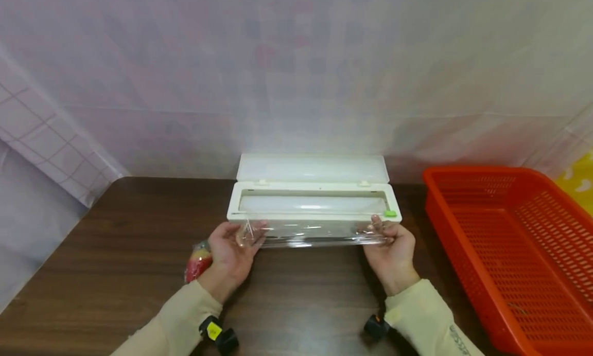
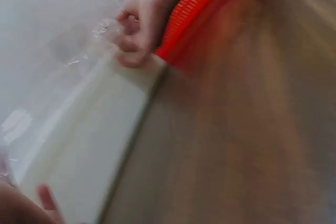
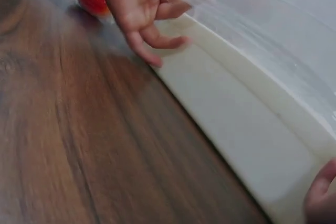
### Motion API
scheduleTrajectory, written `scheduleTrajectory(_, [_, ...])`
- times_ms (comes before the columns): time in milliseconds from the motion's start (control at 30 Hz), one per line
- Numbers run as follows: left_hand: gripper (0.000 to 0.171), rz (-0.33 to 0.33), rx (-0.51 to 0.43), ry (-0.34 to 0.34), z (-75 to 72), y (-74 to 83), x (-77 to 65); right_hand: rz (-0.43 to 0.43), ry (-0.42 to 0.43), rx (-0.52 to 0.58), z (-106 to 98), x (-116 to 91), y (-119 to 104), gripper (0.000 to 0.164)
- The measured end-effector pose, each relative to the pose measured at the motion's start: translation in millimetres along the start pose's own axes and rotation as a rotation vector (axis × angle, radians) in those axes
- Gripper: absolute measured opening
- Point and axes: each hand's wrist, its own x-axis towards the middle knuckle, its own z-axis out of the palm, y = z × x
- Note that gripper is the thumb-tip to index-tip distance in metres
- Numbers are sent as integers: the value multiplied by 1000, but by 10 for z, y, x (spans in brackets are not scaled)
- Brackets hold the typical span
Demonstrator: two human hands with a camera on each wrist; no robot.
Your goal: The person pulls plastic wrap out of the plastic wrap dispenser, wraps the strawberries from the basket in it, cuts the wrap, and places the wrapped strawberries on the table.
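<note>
A white cling film dispenser (image 1: pixel 313 186) sits on the table with its lid (image 1: pixel 313 168) raised at the back and a roll (image 1: pixel 315 203) inside. Clear cling film (image 1: pixel 303 235) spans its front edge, pulled toward me. My left hand (image 1: pixel 231 255) pinches the film's left end, palm up. At the other end, my right hand (image 1: pixel 393 254) pinches the film near the green slider (image 1: pixel 390 213). Both hands stand before the dispenser's white front wall (image 3: pixel 231 119). A red and yellow fruit in clear wrap (image 1: pixel 198 263) lies beside my left wrist.
A red plastic basket (image 1: pixel 456 253) with slotted sides stands on the right. The brown wooden table (image 1: pixel 116 253) ends at a left edge, and a pale sheet (image 1: pixel 315 88) hangs behind it.
</note>
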Motion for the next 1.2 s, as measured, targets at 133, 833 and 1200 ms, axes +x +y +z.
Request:
scheduleTrajectory(133, [28, -88, 127, 48, 32, 54, 33, 28, 48, -152, 48, -14, -39, 10])
scheduleTrajectory(833, [13, -129, 647, 163, -205, 55, -284, -140, 257, -911, -220, -422, 2, 11])
scheduleTrajectory(1200, [30, -196, 784, 156, -304, -13, -427, -59, 240, -1040, -284, -454, -147, 32])
